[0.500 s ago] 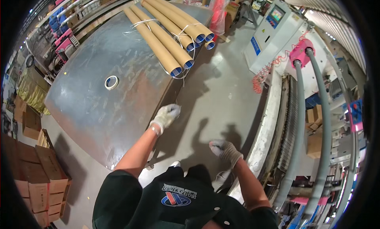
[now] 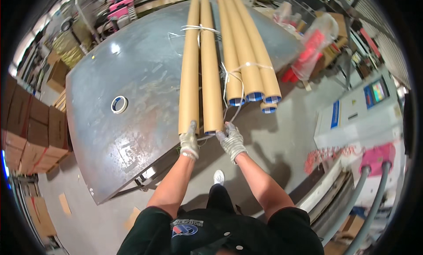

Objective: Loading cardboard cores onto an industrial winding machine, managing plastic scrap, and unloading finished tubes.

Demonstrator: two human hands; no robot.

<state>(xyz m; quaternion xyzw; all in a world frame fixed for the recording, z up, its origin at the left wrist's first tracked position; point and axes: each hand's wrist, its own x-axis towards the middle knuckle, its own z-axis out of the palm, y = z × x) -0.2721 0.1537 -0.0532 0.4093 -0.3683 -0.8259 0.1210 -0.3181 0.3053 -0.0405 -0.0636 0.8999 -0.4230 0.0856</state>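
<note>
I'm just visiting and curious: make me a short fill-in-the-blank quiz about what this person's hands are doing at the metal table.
1. Both hands wear ____ .
2. The left hand and right hand grip the near ends of two long ____ tubes.
3. The roll of tape lies on the metal table to the ____ of those tubes.
4. The bundle of tubes further right is tied with white ____ .

Missing words: gloves; cardboard; left; string

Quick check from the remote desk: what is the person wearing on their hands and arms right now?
Both the left hand and the right hand wear light grey knit work gloves with a speckled weave and ribbed cuffs ending at the wrists. The forearms are bare below short dark sleeves. The shirt is black, with a red, white and blue emblem on the chest. No watch or wristband shows.
</note>
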